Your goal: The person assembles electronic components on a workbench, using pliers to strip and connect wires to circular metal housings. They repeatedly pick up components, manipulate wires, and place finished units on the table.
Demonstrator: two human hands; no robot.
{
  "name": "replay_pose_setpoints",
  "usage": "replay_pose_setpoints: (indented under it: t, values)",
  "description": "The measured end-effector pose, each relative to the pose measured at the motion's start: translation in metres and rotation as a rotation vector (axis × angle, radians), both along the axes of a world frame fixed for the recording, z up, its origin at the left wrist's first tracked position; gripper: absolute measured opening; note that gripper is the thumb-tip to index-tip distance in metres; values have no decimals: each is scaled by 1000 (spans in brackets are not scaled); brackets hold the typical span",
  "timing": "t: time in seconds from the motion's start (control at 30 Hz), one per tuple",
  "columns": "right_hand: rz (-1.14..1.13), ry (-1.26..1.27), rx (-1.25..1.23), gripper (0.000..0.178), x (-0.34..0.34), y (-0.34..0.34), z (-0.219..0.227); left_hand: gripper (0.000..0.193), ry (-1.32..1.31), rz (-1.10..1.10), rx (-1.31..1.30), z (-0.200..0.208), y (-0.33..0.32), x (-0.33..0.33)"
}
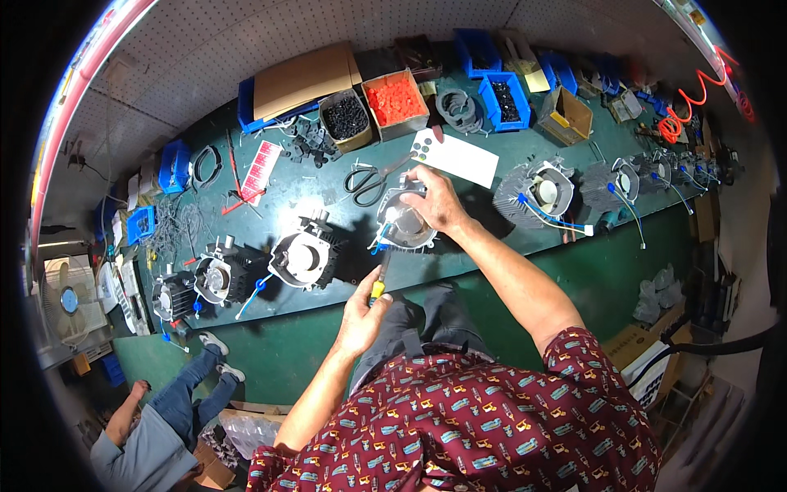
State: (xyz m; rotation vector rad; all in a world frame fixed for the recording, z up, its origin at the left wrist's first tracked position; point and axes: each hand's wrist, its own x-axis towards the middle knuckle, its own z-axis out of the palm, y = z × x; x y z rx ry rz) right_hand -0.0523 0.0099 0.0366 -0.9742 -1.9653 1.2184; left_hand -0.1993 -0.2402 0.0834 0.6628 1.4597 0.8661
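In my left hand (361, 316) is a screwdriver (378, 289) with a yellow handle. Its shaft points up at the lower edge of a finned metal housing (406, 234), beside a blue cable fitting (379, 246). Whether the tip touches a screw is too small to tell. My right hand (434, 201) grips the housing's far side, thumb over its round centre. Close by on the left lie black-handled scissors (366, 184). Similar housings with blue-and-white leads stand along the bench, the nearest ones being a left housing (303, 256) and a right housing (537, 195).
Along the back of the green bench (328, 172) stand a box of orange parts (396, 100), a box of black parts (344, 117) and a blue bin (504, 102). A white card (466, 160) lies behind the housing. Another person (156, 443) sits at lower left.
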Motion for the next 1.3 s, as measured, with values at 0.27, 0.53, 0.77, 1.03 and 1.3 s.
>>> replay_pose_setpoints:
  t: [0.27, 0.53, 0.77, 1.03, 1.3]
  values:
    - [7, -34, -7, 34, 1, 0, 4, 61, -87, 132, 4, -14, -11, 13]
    - [-23, -72, 78, 36, 3, -9, 6, 60, 131, 119, -96, -52, -15, 16]
    - [-26, -133, 103, 41, 10, -26, 2, 64, 581, 46, -207, -141, 5, 6]
    - [-35, -72, 58, 54, 11, -30, 8, 45, 294, 375, 130, -120, 21, -2]
    - [-71, -48, -17, 64, 12, -29, 9, 29, -627, 352, -363, -21, 56, -25]
